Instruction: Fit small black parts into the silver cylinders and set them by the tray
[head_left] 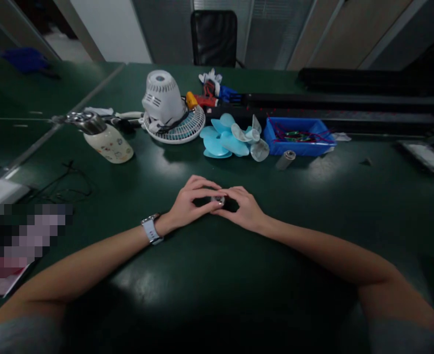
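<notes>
Your left hand (185,204) and right hand (248,210) together pinch the part (219,199), which lies directly between them, touching both; its long axis is indiscernible.

Left hand (190,202) and right hand (249,210) hold a small metallic part (218,199).

Small round metallic piece (218,199) between left hand (187,202) and right hand (246,209); light-blue plastic fan blades (217,143) behind; blue rectangular plastic bin (307,148) right of blades.

The counter (202,280) looks smooth and glossy, the small round part (220,200) metallic; toward the far edge, fan housing (161,98) and blue bin (310,148) look plastic.
</notes>
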### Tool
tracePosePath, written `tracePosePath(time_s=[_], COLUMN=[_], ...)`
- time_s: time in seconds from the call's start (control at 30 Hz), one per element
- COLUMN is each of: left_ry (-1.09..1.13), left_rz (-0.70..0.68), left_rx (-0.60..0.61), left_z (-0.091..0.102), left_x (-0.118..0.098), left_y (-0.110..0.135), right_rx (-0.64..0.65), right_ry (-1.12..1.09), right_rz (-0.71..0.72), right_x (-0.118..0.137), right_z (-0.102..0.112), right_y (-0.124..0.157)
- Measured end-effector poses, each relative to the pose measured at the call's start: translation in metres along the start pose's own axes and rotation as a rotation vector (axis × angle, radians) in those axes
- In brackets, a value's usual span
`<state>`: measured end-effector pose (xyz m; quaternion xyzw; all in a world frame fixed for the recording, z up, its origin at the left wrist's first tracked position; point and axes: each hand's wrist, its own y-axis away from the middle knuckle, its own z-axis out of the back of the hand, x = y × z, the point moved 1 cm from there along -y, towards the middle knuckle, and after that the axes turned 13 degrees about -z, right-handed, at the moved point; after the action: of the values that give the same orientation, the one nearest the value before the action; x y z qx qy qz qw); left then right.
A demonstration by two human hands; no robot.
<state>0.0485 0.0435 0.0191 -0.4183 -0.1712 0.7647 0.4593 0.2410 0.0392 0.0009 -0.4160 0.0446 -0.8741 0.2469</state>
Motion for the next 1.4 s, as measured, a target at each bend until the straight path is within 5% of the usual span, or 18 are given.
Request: tracePosePath(time_s=[0.3, 0.67, 0.77, 1.03, 1.2, 1.4], left_ry=[-0.007, -0.25, -0.222, -0.047, -0.017, 0.023], left_rz=[0.041, 0.27, 0.325, 0.593, 0.598, 0.563], left_rx=[-0.096, 0.28, 0.227, -0.028, 0.009, 0.046], left_z=[0.014, 0.018, 0.024, 0.038, 0.034, 0.035], left_x=[-0.001, 0.017, 0.013, 0.013, 0.014, 0.011], left_y=[0.002, 0.031, 0.033, 0.036, 0.033, 0.035], right_rx=[0.094, 0.177, 0.236, 0.399, 0.426, 0.411], right_ry=[-0.158, -0.247, -0.387, -1.279, -1.355, -1.346], right_rz=[-0.108, -0.234, -0.327, -0.751, -0.876, -0.841], right_x=[0.0, -0.001, -0.005, -0.024, -0.022, -0.021], right_z=[0.005, 0.022, 0.024, 0.021, 0.02, 0.021], right_y=[0.001, 0.015, 0.013, 0.005, 0.001, 0.002])
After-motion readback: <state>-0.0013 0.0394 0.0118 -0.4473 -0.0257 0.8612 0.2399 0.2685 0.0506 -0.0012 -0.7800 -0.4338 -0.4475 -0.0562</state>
